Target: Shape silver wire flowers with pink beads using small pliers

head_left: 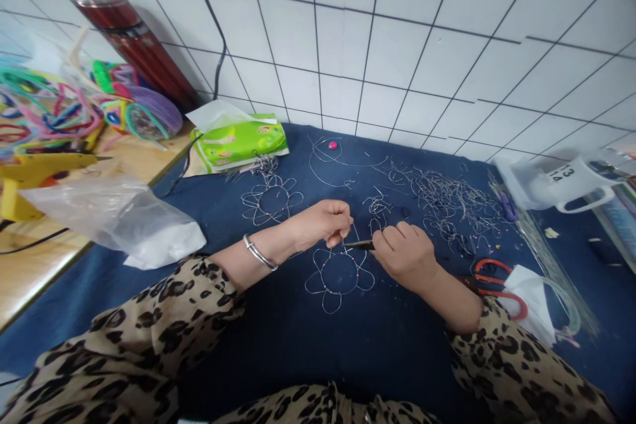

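Observation:
My right hand (403,250) is closed around a pair of pliers (360,245), whose dark, narrow jaws point left; the palm hides the handles. The jaw tip lies at the top of a wire flower (340,293), a ring with thin petal loops and small beads. Just above that ring, my left hand (332,220) pinches a thin wire of the flower between thumb and fingers. Whether the jaws grip the wire is too small to tell. Left of my hands, a second wire flower (273,214) lies flat on the dark blue cloth (278,358).
Tangled wire pieces (442,195) spread across the back right, near red-handled scissors (501,288) and a white mug (576,182). A green tissue pack (238,142), plastic bag (124,215), yellow glue gun (30,179) and red thermos (134,46) stand left. A tiled wall borders the back.

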The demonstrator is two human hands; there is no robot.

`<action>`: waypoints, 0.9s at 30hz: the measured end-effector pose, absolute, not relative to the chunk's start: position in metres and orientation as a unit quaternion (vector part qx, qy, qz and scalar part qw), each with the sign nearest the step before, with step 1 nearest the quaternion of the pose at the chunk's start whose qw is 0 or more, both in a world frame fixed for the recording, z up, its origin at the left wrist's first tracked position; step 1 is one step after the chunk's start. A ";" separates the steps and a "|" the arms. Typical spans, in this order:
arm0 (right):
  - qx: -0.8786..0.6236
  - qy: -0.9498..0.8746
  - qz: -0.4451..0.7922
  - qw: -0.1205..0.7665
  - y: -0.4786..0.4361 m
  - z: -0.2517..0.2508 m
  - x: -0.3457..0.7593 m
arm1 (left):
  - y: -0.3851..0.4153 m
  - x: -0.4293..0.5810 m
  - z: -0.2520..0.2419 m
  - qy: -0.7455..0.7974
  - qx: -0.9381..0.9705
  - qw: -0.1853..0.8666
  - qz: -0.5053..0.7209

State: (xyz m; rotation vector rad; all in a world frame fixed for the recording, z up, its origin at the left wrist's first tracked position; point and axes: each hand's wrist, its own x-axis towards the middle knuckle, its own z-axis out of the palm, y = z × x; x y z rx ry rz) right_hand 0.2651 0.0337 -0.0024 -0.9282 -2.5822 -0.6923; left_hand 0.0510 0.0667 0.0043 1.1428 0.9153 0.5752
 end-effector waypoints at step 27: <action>-0.455 -0.876 0.154 -0.040 0.035 0.012 0.256 | 0.060 0.045 0.028 0.328 0.888 0.270 0.174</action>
